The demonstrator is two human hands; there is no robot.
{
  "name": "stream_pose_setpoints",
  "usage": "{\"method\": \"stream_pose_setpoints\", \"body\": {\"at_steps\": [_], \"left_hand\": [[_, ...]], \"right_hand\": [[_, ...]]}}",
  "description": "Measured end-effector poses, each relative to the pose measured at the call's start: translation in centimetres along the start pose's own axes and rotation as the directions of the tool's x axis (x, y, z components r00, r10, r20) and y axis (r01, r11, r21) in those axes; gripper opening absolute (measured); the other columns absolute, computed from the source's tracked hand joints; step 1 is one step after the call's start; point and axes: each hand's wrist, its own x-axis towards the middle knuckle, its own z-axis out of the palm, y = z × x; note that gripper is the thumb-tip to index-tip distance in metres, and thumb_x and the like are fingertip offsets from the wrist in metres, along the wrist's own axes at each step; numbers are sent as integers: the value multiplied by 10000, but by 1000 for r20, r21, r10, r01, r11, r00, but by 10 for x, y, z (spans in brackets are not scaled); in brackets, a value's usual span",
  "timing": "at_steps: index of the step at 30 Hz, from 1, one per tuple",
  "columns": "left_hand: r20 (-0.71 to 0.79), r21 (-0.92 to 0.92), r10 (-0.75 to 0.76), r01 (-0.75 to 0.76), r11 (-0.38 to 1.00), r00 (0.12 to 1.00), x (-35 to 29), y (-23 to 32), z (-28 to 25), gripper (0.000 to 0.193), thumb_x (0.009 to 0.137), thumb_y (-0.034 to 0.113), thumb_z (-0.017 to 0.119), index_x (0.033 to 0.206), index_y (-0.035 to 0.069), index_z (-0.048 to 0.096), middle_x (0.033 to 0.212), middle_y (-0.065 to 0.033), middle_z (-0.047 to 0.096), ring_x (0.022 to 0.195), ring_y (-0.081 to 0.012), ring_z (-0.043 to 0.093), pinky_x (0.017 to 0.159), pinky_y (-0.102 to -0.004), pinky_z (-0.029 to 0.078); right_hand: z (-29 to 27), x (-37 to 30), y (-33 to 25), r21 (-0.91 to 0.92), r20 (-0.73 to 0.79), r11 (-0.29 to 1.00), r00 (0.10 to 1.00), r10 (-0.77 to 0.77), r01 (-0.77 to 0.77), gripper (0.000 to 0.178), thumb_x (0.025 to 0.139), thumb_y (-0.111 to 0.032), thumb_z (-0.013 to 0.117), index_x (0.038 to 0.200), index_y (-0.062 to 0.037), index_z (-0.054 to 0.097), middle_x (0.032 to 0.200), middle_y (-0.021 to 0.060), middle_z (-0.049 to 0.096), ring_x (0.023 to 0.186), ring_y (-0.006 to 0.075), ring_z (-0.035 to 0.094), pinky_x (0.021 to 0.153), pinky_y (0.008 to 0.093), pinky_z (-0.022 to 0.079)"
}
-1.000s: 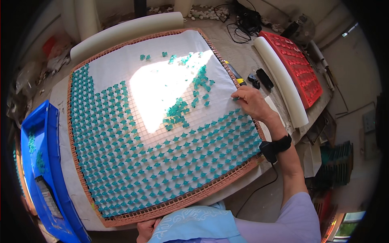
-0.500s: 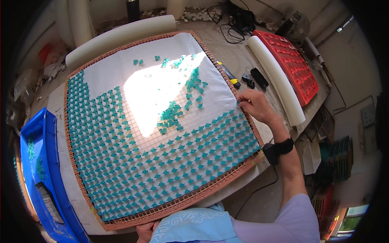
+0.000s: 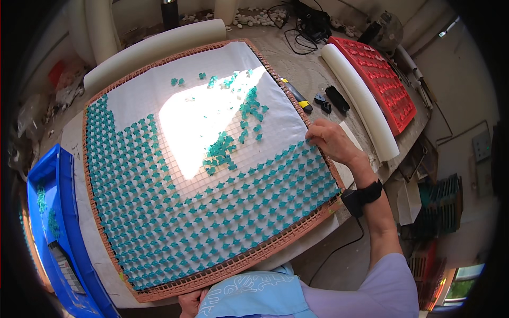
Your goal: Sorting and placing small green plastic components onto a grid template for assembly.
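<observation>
A broad tray with a brown lattice rim (image 3: 249,279) carries a white sheet (image 3: 139,95). Rows of small teal, flower-like pieces (image 3: 222,233) cover its left side and near half. Farther up the sheet lies a loose heap of the same pieces (image 3: 220,151). My right hand (image 3: 334,142) is at the tray's right rim, thumb and fingertips pinched around a small teal piece at the end of the farthest near row; the fingers partly hide it. My left hand (image 3: 192,303) is low against the near rim, beside my blue apron, its fingers mostly hidden.
On the left stands a blue bin (image 3: 69,212) with teal bits and a black-handled brush. White rolls (image 3: 159,50) flank the tray at the back and right. A yellow-black cutter (image 3: 299,98) and black objects lie beyond the right rim, near a red tray (image 3: 379,87).
My right hand has shifted slightly left and down, its pinched fingertips now over the sheet's right edge at the row's end. The left hand stays at the near rim.
</observation>
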Motion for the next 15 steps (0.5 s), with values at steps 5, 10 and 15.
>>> {"method": "stream_pose_setpoints", "body": {"at_steps": [5,10,15], "left_hand": [[2,10,11,-11,1000,1000,0,-2,-8,135,820,27,716,702,-35,698,763,-151,709,650,-259,682,648,-326,526],[101,140,-288,273,952,952,1,19,-16,222,865,90,705,677,-22,670,610,-171,584,515,-258,586,510,-358,438],[-119,334,35,7,943,992,-8,26,-26,339,855,137,704,591,51,509,514,-133,493,441,-322,505,439,-390,378]], "right_hand": [[-5,1,-3,43,39,999,999,13,-15,164,803,-27,697,965,-22,672,917,131,609,894,300,623,793,383,501],[-13,-3,-44,54,-120,994,988,97,-91,233,843,-6,690,1073,-6,649,1004,156,603,870,308,635,764,379,507],[15,19,-121,194,-8,967,986,-164,163,197,872,-9,676,1067,-8,658,1019,134,604,895,304,642,786,393,512]]}}
